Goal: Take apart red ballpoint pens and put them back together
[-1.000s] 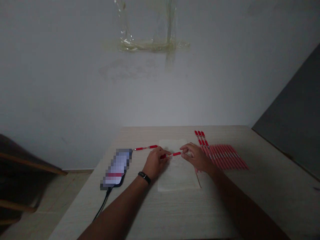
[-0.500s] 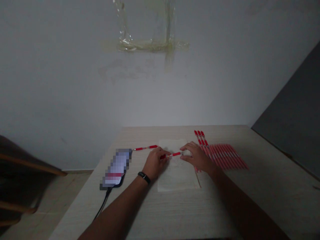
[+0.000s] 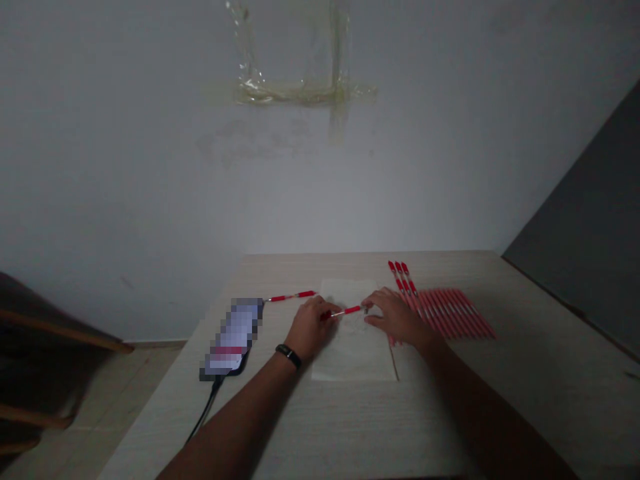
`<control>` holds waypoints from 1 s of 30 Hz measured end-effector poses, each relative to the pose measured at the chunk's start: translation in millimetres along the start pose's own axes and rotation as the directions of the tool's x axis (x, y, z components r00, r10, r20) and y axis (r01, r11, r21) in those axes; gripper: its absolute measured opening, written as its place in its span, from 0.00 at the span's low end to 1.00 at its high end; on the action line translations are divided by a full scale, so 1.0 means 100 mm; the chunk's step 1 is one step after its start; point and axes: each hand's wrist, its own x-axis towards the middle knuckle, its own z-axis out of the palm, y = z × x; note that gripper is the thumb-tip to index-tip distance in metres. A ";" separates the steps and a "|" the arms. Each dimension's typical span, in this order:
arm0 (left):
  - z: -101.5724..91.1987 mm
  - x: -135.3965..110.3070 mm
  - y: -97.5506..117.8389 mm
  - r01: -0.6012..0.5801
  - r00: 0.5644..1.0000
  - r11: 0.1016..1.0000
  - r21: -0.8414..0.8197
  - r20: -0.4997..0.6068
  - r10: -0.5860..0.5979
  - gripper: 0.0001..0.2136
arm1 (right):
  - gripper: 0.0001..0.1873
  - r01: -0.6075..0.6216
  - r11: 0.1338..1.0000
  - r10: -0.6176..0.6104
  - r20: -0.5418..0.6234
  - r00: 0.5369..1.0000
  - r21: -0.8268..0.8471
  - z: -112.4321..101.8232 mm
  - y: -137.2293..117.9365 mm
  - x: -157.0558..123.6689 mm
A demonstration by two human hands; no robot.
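A red pen (image 3: 353, 309) lies crosswise between a person's two hands, above a white sheet (image 3: 350, 360) at mid-counter (image 3: 360, 427), its long axis running nearly parallel to the back edge and rising slightly toward the right. The left hand (image 3: 311, 325), a black band (image 3: 289, 355) at its wrist, has its fingers closed on the pen's left end. The right hand (image 3: 395, 317) waits at the opposite end, thumb and forefinger apart, the pale tip pointing into the gap between them; whether they touch it cannot be told. The left hand is thus the nearer, while the pen lies directly left of the right fingers. Near the counter's left edge, a phone (image 3: 234, 337) trails a cable (image 3: 204, 413), with another pen (image 3: 293, 295) beyond it. Toward the right edge lies a row of slim red pens (image 3: 457, 313), three pens (image 3: 405, 285) at its left reaching closer to the back edge.
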 end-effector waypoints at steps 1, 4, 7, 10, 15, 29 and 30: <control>0.00 0.00 0.00 0.004 1.000 1.000 0.003 0.001 -0.004 0.12 | 0.10 0.000 1.000 0.000 -0.003 1.000 -0.010 0.01 0.00 0.01; 0.00 0.01 0.01 0.020 1.000 1.000 0.011 0.003 -0.020 0.12 | 0.05 -0.005 1.000 0.004 -0.013 1.000 -0.023 0.05 0.00 0.03; -0.01 0.01 0.02 0.016 1.000 1.000 0.009 0.002 -0.016 0.11 | 0.03 -0.036 0.998 0.039 -0.067 0.997 0.044 0.07 0.02 0.04; -0.01 0.01 0.02 0.021 1.000 1.000 0.013 -0.015 -0.021 0.10 | 0.04 -0.152 0.967 0.182 -0.136 0.974 0.204 0.06 0.04 0.04; 0.01 0.00 -0.01 0.029 0.999 1.000 0.012 -0.024 -0.029 0.09 | 0.06 -0.161 0.922 0.226 -0.151 0.962 0.352 0.02 0.05 0.05; 0.01 0.00 0.03 -0.010 1.000 1.000 -0.027 0.009 0.010 0.10 | 0.09 -0.275 0.800 0.303 0.036 0.952 0.533 0.06 -0.10 -0.03; 0.01 0.00 0.03 -0.015 1.000 0.999 -0.032 0.012 0.015 0.10 | 0.09 -0.276 0.793 0.305 0.038 0.952 0.544 0.06 -0.11 -0.03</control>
